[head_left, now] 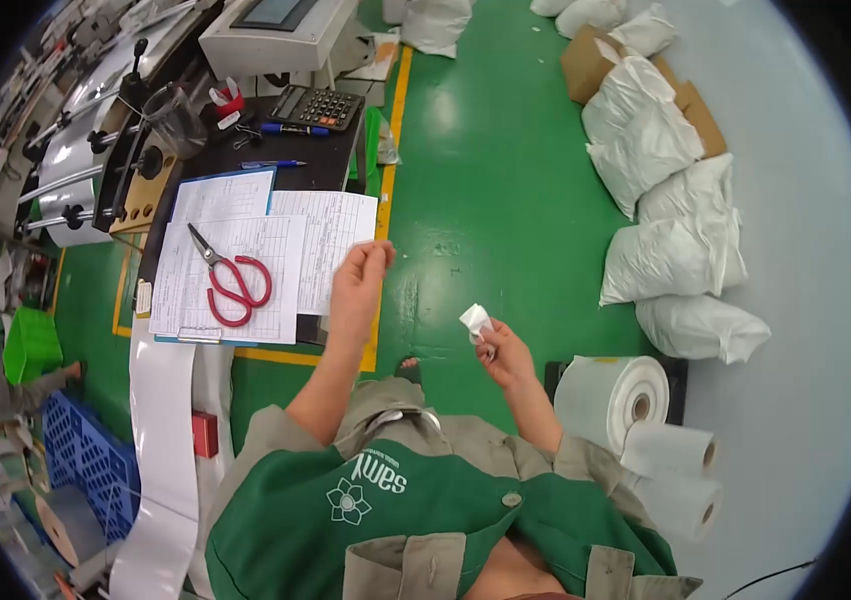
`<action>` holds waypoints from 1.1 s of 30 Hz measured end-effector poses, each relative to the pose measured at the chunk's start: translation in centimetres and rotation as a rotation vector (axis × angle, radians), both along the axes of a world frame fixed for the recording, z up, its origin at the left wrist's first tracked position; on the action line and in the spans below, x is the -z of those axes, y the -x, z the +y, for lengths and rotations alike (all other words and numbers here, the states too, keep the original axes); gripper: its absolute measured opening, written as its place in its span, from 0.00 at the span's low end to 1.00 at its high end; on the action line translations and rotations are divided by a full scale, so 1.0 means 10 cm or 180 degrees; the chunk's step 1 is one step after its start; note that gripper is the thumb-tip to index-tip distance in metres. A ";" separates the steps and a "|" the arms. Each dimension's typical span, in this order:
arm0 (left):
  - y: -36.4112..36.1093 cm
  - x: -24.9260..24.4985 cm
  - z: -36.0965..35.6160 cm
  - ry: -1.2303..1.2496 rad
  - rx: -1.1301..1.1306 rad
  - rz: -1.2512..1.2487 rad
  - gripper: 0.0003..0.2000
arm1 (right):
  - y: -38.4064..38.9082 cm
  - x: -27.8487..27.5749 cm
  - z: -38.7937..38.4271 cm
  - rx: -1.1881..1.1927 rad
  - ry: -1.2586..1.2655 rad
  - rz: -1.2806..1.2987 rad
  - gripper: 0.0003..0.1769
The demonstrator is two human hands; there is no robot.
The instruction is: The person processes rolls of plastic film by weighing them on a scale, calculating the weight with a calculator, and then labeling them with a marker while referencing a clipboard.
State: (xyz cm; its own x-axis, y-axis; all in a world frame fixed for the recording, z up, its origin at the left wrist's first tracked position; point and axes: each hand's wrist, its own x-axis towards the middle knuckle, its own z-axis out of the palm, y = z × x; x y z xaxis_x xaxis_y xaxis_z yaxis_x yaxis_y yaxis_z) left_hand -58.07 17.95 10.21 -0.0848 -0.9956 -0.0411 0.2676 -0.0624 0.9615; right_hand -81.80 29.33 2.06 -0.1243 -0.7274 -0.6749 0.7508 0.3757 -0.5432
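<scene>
My right hand (507, 355) grips a small crumpled white piece (475, 320), paper or film, in front of my body. It sticks out past my fingertips, above the green floor. My left hand (357, 285) hovers beside the table's right edge with its fingers pinched together; anything between them is too small to make out. Close to it lie printed paper sheets (340, 230). Red-handled scissors (235, 280) rest on the papers of a blue clipboard (270, 183), their blades slightly apart.
A calculator (317, 107), blue pens (275, 163) and a clear cup (174, 120) stand on the dark table near a roller machine (70, 180). White stuffed sacks (670, 255) line the right wall. Below them are large white rolls (605, 400). A blue pallet (90, 460) lies lower left.
</scene>
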 end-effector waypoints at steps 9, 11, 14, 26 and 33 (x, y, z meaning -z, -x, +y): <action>-0.25 0.23 -1.05 0.1226 -0.1070 -0.3421 0.20 | 0.45 0.44 -2.14 -0.0586 -0.0141 0.0004 0.20; -0.29 0.41 -1.13 0.0974 -0.1328 -0.3805 0.21 | 0.41 0.80 -2.72 -0.0985 -0.0046 -0.0012 0.21; -0.20 0.43 -1.21 0.0366 -0.1543 -0.4304 0.21 | 0.27 1.24 -3.65 -0.1590 -0.0135 0.0182 0.22; 0.18 0.54 -1.55 -0.1124 -0.1895 -0.5197 0.22 | -0.50 3.44 -6.43 -0.2424 -0.0844 0.0251 0.37; 0.21 0.57 -1.57 -0.1374 -0.2203 -0.4908 0.26 | -0.48 2.77 -6.42 -0.2738 0.0042 0.0926 0.27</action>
State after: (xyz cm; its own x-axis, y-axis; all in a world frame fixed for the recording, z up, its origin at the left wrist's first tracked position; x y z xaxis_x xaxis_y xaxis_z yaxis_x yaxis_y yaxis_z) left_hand -60.16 2.25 4.49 0.6841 -0.7247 0.0827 -0.7129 -0.6404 0.2858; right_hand -77.03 -34.88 -25.61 0.3010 -0.6553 -0.6928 0.0464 0.7357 -0.6757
